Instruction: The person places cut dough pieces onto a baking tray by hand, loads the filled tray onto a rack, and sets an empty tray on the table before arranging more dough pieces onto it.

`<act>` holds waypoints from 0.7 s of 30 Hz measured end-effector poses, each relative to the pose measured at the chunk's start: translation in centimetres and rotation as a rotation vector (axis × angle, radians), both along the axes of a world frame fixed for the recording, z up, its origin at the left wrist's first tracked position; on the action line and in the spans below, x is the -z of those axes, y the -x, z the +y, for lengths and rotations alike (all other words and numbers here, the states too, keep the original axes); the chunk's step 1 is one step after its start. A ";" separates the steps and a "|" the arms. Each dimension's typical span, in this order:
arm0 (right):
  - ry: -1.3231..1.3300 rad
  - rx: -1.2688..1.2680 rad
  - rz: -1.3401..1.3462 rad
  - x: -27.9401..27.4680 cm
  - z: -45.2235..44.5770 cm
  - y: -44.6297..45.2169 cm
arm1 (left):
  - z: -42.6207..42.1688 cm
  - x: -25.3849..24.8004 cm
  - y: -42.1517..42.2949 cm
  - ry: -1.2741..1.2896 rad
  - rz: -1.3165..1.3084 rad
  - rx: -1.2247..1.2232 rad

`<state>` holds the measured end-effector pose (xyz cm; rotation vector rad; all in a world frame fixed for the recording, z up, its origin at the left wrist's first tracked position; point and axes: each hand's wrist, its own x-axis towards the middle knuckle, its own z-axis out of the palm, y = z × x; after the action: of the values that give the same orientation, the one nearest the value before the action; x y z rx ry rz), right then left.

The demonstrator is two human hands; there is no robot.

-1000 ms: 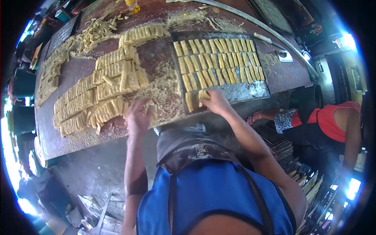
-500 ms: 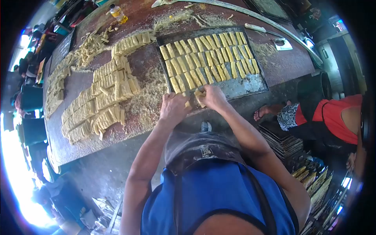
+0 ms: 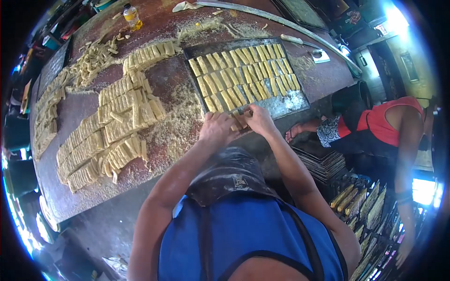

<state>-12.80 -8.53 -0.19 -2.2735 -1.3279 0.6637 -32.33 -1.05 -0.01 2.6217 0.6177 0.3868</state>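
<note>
Both my hands meet at the near edge of a dark metal baking tray point(image 3: 300, 108). Rows of yellowish dough sticks point(image 3: 248, 73) lie side by side on it. My left hand point(image 3: 218, 128), fingers curled, grips a dough stick by the tray's lower left part. Close beside it, my right hand point(image 3: 259, 120) pinches a dough stick between thumb and fingers. The fingers partly hide both pieces. Left of the tray, cut dough sticks point(image 3: 119, 105) are stacked in a large pile on the floury table point(image 3: 171, 84).
Dough scraps point(image 3: 96, 60) and a bottle of yellow liquid point(image 3: 132, 18) are at the back left. A knife point(image 3: 293, 39) and a scraper point(image 3: 321, 56) lie beyond the tray. At right, a person in red point(image 3: 389, 119) bends beside stacked trays point(image 3: 318, 160) and a rack point(image 3: 363, 201).
The view has shifted, so the table and tray sit further left. My hands have stayed at the tray's near edge, closer together. The person in red has reached an arm down toward the rack.
</note>
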 end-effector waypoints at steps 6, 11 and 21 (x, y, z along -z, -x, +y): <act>-0.120 -0.095 -0.011 -0.6 -0.8 -1.6 | -0.8 0.3 -1.3 0.012 -0.071 -0.103; -0.013 -0.147 -0.097 0.0 -0.3 -1.7 | -2.2 0.3 -3.8 0.048 0.043 -0.186; -0.139 -0.294 0.114 0.4 0.4 -3.6 | -6.0 -2.0 6.0 -0.084 -0.083 -0.743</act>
<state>-9.20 -8.16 -0.56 -1.9209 -1.6137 0.7587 -38.33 -7.01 2.03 2.3426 1.5667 0.7395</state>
